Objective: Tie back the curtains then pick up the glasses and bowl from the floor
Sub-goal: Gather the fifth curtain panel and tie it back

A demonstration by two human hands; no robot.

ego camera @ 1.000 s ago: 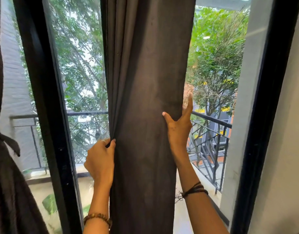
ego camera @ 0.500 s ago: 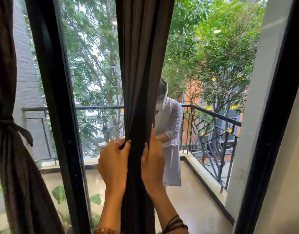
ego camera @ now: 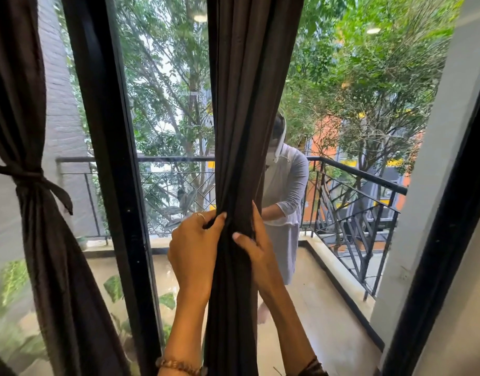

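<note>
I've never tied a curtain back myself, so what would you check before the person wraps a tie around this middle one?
1. Middle curtain gathered into a narrow bundle: ok.
2. Left hand grips the bundle: ok.
3. Right hand grips the other side: ok.
4. Tie for this curtain within reach: cannot tell, none in view.
5. Left curtain already tied with its tie-back: ok.
6. Glasses and bowl located: cannot tell, not in view.

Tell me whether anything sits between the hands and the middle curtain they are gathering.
Nothing visible does. The left hand and the right hand both grip the middle curtain directly, bunching it between them. The person on the balcony stands behind the glass, beyond the curtain, not in the way.
</note>
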